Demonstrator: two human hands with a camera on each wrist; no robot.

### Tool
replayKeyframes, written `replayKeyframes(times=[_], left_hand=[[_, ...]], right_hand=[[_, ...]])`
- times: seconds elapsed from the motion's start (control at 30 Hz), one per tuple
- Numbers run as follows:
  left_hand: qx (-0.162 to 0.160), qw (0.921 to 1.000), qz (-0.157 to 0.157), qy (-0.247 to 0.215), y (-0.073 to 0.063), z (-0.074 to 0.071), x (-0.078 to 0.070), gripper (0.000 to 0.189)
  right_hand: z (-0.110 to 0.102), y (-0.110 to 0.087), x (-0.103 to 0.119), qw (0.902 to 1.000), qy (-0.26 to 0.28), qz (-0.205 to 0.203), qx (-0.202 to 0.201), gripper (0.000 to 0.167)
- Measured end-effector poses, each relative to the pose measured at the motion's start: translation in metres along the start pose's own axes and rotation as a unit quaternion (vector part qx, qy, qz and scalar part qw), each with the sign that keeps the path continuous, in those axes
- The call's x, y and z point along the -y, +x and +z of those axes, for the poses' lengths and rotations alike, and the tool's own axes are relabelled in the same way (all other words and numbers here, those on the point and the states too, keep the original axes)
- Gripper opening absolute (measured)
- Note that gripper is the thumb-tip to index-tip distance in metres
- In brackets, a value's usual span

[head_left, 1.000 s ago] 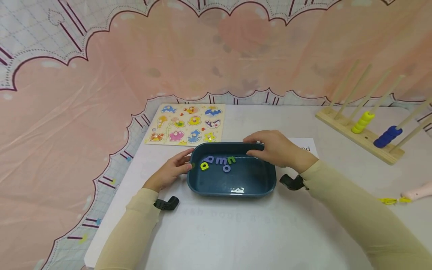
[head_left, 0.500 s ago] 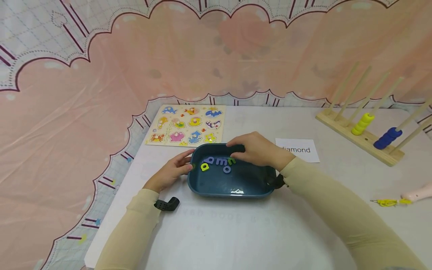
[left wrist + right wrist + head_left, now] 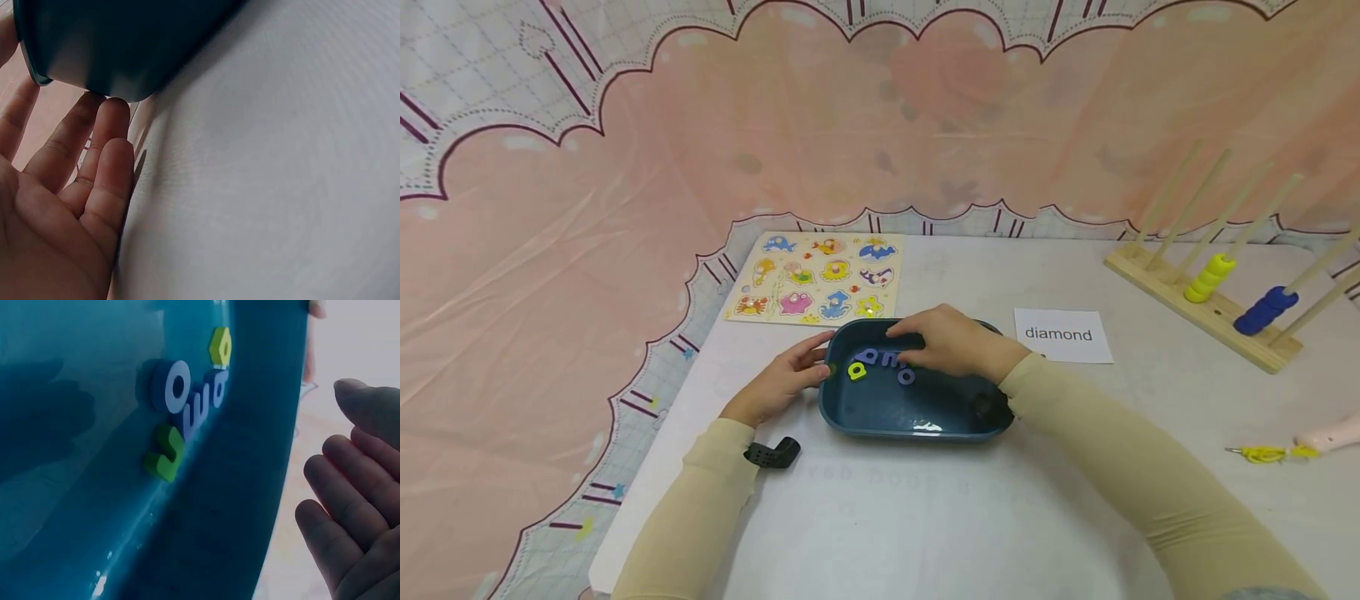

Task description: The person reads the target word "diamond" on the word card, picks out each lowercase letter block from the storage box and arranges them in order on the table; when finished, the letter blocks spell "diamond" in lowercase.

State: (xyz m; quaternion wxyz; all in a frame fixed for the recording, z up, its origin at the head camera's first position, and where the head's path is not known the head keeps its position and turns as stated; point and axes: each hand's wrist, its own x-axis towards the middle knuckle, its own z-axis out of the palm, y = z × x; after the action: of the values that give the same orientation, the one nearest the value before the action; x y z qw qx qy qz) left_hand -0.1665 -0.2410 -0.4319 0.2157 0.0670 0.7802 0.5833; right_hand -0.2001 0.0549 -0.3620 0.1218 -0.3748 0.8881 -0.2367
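Observation:
A dark blue tray [image 3: 917, 417] lies in the middle of the table, with several foam-like letters inside. In the head view these are a yellow letter [image 3: 857, 371], a purple o [image 3: 906, 377], part of a purple m [image 3: 889, 359] and another purple letter [image 3: 867, 357]. The right wrist view also shows a green n [image 3: 165, 455], hidden in the head view. My left hand [image 3: 778, 379] holds the tray's left end, thumb at the rim and fingers against the outer wall. Above the tray's far side hovers my right hand [image 3: 951, 342], fingers loosely bent and holding nothing.
Behind the tray lies an animal peg puzzle [image 3: 816, 279]. A white card [image 3: 1063, 336] printed "diamond" sits right of the tray. Farther right stands a wooden bead rack [image 3: 1202, 308] with upright rods. A yellow cord [image 3: 1266, 454] lies at the right edge.
My right hand has moved left from the tray's far right rim to above the letters, covering the green n. The word card has come into full view. My left hand stays in place.

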Motion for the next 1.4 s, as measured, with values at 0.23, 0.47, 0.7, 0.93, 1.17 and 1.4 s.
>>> replayKeyframes(times=[0.23,0.47,0.7,0.93,1.17,1.4], left_hand=[[0.0,1.0,-0.005,0.003,0.0,0.0,-0.001,0.065],[0.004,1.0,-0.003,0.001,0.0,-0.001,0.0,0.067],[0.005,1.0,-0.001,0.004,0.0,-0.001,-0.001,0.067],[0.014,0.9998,0.012,0.001,-0.001,-0.001,-0.001,0.064],[0.012,0.9999,0.012,-0.003,0.0,-0.001,0.001,0.065],[0.01,0.9999,0.013,0.003,-0.001,-0.001,0.0,0.065]], right_hand=[[0.01,0.01,0.004,0.9994,0.005,0.013,0.031,0.046],[0.018,0.02,0.007,0.9989,-0.006,-0.002,0.046,0.044],[0.028,0.028,0.011,0.9982,-0.014,-0.007,0.058,0.043],[0.036,0.033,0.013,0.9964,-0.016,-0.006,0.083,0.046],[0.04,0.035,0.011,0.9952,-0.021,-0.008,0.096,0.047],[0.045,0.041,0.013,0.9941,-0.024,-0.017,0.104,0.046]])
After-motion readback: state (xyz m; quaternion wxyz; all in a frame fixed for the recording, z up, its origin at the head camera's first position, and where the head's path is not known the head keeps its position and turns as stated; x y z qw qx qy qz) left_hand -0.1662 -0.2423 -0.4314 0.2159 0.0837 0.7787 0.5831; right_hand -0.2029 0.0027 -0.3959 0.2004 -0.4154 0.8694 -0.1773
